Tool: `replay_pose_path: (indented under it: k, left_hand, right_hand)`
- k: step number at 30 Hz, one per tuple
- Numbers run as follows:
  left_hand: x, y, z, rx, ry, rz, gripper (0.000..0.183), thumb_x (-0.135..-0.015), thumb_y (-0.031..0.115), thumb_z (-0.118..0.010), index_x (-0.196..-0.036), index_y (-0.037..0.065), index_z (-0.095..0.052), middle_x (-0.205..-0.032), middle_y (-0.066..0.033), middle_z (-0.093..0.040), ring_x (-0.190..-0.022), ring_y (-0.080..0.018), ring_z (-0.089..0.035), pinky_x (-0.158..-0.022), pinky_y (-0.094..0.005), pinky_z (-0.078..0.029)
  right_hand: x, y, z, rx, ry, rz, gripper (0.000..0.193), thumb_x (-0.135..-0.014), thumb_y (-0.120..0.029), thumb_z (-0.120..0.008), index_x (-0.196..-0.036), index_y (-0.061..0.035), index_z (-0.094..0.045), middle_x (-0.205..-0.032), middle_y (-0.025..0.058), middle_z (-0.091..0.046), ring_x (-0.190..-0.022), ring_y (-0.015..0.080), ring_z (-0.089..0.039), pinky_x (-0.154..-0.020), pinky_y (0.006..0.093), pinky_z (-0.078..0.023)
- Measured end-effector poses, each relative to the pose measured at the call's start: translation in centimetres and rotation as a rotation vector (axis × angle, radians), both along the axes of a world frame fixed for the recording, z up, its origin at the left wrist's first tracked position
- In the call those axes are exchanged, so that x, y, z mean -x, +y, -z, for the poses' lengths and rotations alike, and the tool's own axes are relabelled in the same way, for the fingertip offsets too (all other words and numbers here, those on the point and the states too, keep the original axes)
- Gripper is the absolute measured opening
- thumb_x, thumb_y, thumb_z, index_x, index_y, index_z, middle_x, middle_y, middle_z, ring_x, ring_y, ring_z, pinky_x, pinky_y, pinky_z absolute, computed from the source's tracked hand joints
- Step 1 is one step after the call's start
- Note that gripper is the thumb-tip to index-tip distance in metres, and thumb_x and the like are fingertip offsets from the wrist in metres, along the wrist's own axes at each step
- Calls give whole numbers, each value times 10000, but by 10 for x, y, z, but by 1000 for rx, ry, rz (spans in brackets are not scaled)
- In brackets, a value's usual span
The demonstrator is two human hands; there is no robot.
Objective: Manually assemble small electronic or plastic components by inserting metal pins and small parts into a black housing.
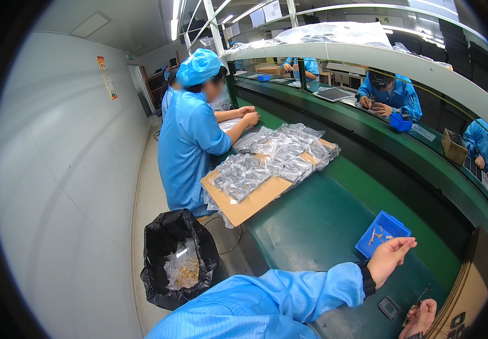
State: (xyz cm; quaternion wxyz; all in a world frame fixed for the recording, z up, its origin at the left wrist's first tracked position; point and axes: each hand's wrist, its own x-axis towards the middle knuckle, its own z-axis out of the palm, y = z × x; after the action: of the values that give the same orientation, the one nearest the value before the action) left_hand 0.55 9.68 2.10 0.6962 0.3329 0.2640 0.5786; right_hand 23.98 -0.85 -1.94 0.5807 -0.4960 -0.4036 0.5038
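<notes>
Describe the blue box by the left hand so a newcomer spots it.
On the green table, find the left hand. The blue box sits just beyond it. Other blue boxes stand across the long rail; this near one holds small tan pieces.

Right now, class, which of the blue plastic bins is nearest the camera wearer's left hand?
The rectangular blue plastic bin holding small tan pieces, just by the left hand; the other blue bins stand farther off, near co-workers.

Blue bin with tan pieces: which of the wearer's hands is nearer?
Left. The left hand appears right beside the blue bin; the right hand sits farther off, lower right in the picture.
</notes>
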Motion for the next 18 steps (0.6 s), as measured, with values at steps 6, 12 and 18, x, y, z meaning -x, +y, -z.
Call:
replay_pose_path:
  k: [6, 12, 18]
  left_hand:
    - [-6, 3, 3, 24, -21, 21, 297, -974, 280, -600, -1201, 90, -624, -1086, 43, -642, -738, -20, -459, -686, -190, -404]
    - [-2, -2, -4, 44, -22, -6, 280, -986, 284, -574, -1184, 93, -627, -1072, 45, -640, -713, -15, -458, -683, -186, -412]
    - [-5, 1, -1, 62, -47, 23, 246, -999, 310, -539, -1127, 113, -611, -1058, 59, -609, -729, -3, -467, -704, -187, -420]
  right_hand:
    - [-4, -2, 0, 14, -9, 16, 177, -989, -256, -551, -1109, -133, -509, -804, 42, -616, -637, 117, -565, -524, 233, -459]
    - [0, -2, -5, 24, -18, -16, 177, -992, -261, -543, -1111, -138, -500, -806, 38, -608, -638, 116, -558, -523, 234, -459]
    - [-3, -4, -4, 19, -17, -14, 183, -992, -264, -542, -1114, -136, -497, -812, 41, -607, -645, 121, -559, -525, 238, -461]
